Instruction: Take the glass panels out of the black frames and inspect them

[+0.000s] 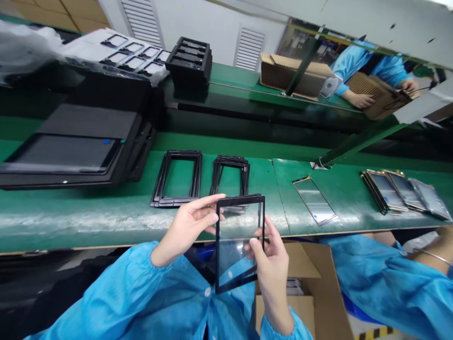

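Observation:
I hold a clear glass panel with a black border (238, 245) upright in front of me, above my lap. My left hand (193, 222) grips its upper left edge, thumb and fingers pinched on the frame. My right hand (271, 257) clasps the right edge, fingers curled round it. Both arms are in blue sleeves. On the green table just beyond the panel lie two stacks of black rectangular frames (179, 177), the second stack (230, 177) partly hidden by the panel.
A single thin panel (314, 200) lies on the table right of centre, with a fanned stack of screens (403, 191) farther right. Black trays (71, 151) sit at left. An open cardboard box (311, 293) stands at my right knee. Another person in blue (399, 283) sits beside me; a third works across the line (368, 71).

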`<move>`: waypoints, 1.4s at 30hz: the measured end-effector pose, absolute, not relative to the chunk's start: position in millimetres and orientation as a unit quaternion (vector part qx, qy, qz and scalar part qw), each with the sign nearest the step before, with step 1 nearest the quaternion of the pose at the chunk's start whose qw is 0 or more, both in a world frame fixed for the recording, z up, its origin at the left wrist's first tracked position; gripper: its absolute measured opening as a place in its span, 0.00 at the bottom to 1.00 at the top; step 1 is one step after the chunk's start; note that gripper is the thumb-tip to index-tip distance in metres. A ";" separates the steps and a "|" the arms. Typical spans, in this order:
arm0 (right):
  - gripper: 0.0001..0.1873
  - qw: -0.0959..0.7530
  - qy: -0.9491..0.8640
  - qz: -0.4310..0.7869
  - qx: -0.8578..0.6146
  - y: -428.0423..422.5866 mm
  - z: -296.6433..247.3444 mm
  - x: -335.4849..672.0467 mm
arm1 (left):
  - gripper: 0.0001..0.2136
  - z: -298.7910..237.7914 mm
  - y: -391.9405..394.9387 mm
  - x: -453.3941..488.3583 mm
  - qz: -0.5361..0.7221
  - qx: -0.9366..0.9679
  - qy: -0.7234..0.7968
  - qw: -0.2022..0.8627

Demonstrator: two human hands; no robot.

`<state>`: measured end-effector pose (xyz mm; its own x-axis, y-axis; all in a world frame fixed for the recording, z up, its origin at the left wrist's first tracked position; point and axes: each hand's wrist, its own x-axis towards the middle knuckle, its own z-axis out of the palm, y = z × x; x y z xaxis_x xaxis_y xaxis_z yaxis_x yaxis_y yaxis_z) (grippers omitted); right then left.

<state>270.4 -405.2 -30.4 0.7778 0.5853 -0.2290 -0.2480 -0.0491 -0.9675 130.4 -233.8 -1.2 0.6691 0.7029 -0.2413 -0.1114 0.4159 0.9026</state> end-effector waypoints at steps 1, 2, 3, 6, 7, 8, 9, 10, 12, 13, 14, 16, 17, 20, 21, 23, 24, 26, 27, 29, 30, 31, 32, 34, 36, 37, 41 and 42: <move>0.37 0.674 -0.131 0.305 -0.660 -405.8 -32.1 269.4 | 0.25 -0.8 -234.0 130.9 0.260 0.474 0.314 0.780; 0.37 0.669 -0.137 0.302 -0.666 -406.7 -34.0 268.6 | 0.26 0.1 -234.3 131.3 0.258 0.476 0.318 0.778; 0.36 0.662 -0.148 0.295 -0.673 -407.8 -36.0 268.1 | 0.26 1.5 -234.5 131.6 0.256 0.479 0.323 0.775; 0.31 0.613 -0.227 0.211 -0.727 -411.0 -36.9 272.1 | 0.27 9.0 -235.4 130.8 0.251 0.502 0.344 0.752; 0.29 0.592 -0.257 0.165 -0.746 -411.2 -34.3 275.9 | 0.26 12.2 -235.6 129.8 0.252 0.514 0.352 0.741; 0.29 0.580 -0.280 0.126 -0.755 -410.8 -30.0 280.9 | 0.25 15.4 -236.0 128.4 0.251 0.528 0.357 0.728; 0.30 0.580 -0.294 0.107 -0.753 -409.7 -24.2 286.8 | 0.24 18.5 -236.3 126.7 0.248 0.543 0.360 0.717; 0.30 0.591 -0.298 0.115 -0.740 -408.0 -17.2 293.1 | 0.23 21.4 -236.8 124.7 0.242 0.557 0.361 0.707; 0.30 0.624 -0.290 0.190 -0.700 -403.3 -2.1 305.1 | 0.22 25.9 -238.0 120.4 0.225 0.580 0.359 0.695; 0.27 0.633 -0.279 0.232 -0.684 -400.6 4.8 309.5 | 0.22 27.4 -238.8 118.3 0.219 0.587 0.357 0.692; 0.23 0.636 -0.267 0.262 -0.675 -398.1 10.7 312.5 | 0.21 28.2 -239.6 116.2 0.215 0.592 0.355 0.691; 0.15 0.641 -0.241 0.283 -0.671 -393.6 18.5 313.8 | 0.21 27.8 -241.0 112.5 0.212 0.596 0.351 0.690; 0.13 0.648 -0.230 0.281 -0.670 -392.0 20.4 312.6 | 0.21 26.7 -241.5 110.7 0.213 0.597 0.348 0.691; 0.11 0.663 -0.215 0.270 -0.665 -389.9 21.5 307.1 | 0.21 21.5 -241.7 106.2 0.214 0.604 0.343 0.687; 0.11 0.666 -0.211 0.267 -0.664 -389.9 21.4 305.8 | 0.22 20.1 -241.3 105.3 0.213 0.609 0.344 0.682; 0.11 0.672 -0.204 0.263 -0.661 -390.4 21.5 304.3 | 0.21 19.4 -240.3 104.9 0.206 0.625 0.346 0.669; 0.11 0.676 -0.202 0.260 -0.659 -390.4 21.9 303.7 | 0.21 20.6 -239.9 105.8 0.204 0.641 0.346 0.654; 0.10 0.677 -0.207 0.260 -0.657 -389.4 22.7 301.1 | 0.18 26.4 -239.7 109.9 0.214 0.701 0.333 0.594; 0.09 0.672 -0.218 0.264 -0.656 -388.2 22.9 298.7 | 0.18 30.6 -239.9 113.0 0.221 0.742 0.318 0.547; 0.08 0.661 -0.246 0.279 -0.652 -384.4 22.2 292.1 | 0.24 40.1 -239.8 120.5 0.210 0.822 0.267 0.457; 0.11 0.657 -0.258 0.292 -0.645 -382.5 21.3 289.1 | 0.28 44.4 -239.1 124.2 0.184 0.849 0.236 0.435; 0.15 0.656 -0.266 0.310 -0.634 -381.2 20.1 287.1 | 0.31 47.9 -237.8 127.4 0.150 0.864 0.208 0.433; 0.19 0.659 -0.267 0.329 -0.622 -380.8 18.6 286.9 | 0.31 50.3 -236.0 129.5 0.115 0.868 0.188 0.445; 0.23 0.657 -0.262 0.363 -0.606 -384.4 14.9 293.6 | 0.27 51.4 -231.4 130.0 0.070 0.847 0.182 0.495; 0.22 0.636 -0.261 0.383 -0.617 -394.0 9.3 308.3 | 0.22 48.3 -227.6 125.6 0.077 0.787 0.230 0.567; 0.22 0.622 -0.260 0.387 -0.629 -400.2 5.6 316.7 | 0.20 45.8 -226.6 122.3 0.094 0.744 0.261 0.608; 0.25 0.629 -0.200 0.387 -0.643 -421.0 -12.4 337.8 | 0.23 33.8 -229.4 111.4 0.172 0.594 0.346 0.706; 0.25 0.646 -0.176 0.379 -0.639 -423.0 -15.6 338.2 | 0.25 30.9 -231.1 110.3 0.183 0.581 0.352 0.711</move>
